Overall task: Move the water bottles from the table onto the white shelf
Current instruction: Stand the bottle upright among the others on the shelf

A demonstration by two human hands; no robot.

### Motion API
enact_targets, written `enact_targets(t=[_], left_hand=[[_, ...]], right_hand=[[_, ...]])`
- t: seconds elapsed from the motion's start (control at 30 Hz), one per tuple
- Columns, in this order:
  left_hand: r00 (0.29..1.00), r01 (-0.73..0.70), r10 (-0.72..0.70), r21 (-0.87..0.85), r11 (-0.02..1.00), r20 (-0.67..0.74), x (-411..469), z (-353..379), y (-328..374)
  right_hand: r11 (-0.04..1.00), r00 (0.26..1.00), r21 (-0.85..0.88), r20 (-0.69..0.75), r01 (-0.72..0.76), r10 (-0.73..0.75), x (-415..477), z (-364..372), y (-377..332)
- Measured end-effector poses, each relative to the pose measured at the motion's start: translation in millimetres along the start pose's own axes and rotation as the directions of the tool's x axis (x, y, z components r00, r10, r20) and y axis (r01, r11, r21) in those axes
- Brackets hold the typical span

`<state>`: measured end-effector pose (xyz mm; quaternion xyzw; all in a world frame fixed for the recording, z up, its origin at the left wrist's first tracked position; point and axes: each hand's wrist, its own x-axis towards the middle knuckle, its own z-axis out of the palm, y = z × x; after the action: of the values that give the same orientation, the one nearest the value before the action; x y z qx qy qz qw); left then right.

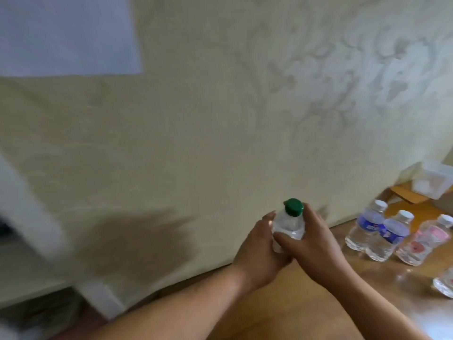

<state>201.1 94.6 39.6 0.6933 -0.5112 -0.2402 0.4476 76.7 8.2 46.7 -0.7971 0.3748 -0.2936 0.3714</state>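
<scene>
— Above the brown wooden surface (306,315), close to the wall (196,119): 1 clear bottle (289,225) with a green cap (293,207), held upright in the air.
— Held by what?
— By 2 hands. The left hand (257,251) wrapped round the low part from the left side. The right hand (316,246) wrapped round from the right, 1 fingertip up by the cap, other fingers lying over the left hand.
— More bottles?
— 4 more, off to the right, well apart from the hands. The far blue bottle (365,228) and the near blue bottle (389,238) standing on the surface, side by side, touching. The pink bottle (424,240) just beside those, also standing. All 3 with white caps (380,204). The edge bottle (445,284) closer in, cut off at the right side of the view.
— And the white shelf (36,217)?
— Far left, blurry, well apart from every bottle. Hard to tell what sits on it.
— Anything else?
— A clear plastic box (434,181) in the far right corner, resting on an orange-brown board (407,196).
</scene>
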Motion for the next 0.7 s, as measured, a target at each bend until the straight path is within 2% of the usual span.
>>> enact_targets(t=[0.13, 0.27, 0.4, 0.53, 0.63, 0.7], left_hand=[[0.997, 0.003, -0.001, 0.019, 1.0, -0.081, -85.8, -106.9, -16.6], [0.98, -0.02, 0.039, 0.097, 0.995, -0.193, -178.1, -219.6, -56.4], [0.963, -0.014, 0.027, 0.051, 0.999, -0.269, -254.7, -324.1, -92.6], [0.897, -0.012, 0.073, 0.142, 0.99, -0.437, -292.7, -393.1, -124.7], [0.843, 0.045, 0.013, 0.093, 0.995, -0.538, -293.7, -424.5, -159.5], [0.822, 0.082, -0.041, 0.048, 0.995, -0.568, -284.9, -437.2, -186.3]], right_hand=[[0.999, 0.998, -0.026, 0.041, 0.048, -0.047, -60.1, 61.3, -107.8], [0.979, 0.979, -0.145, 0.166, 0.142, -0.118, -114.2, 148.2, -200.0], [0.951, 0.917, -0.081, 0.302, 0.299, -0.262, -145.8, 236.5, -275.3], [0.927, 0.871, -0.017, 0.35, 0.375, -0.345, -147.1, 314.2, -327.2], [0.936, 0.871, -0.004, 0.368, 0.351, -0.325, -133.9, 366.4, -353.6], [0.963, 0.888, -0.025, 0.395, 0.268, -0.237, -123.2, 395.9, -363.8]])
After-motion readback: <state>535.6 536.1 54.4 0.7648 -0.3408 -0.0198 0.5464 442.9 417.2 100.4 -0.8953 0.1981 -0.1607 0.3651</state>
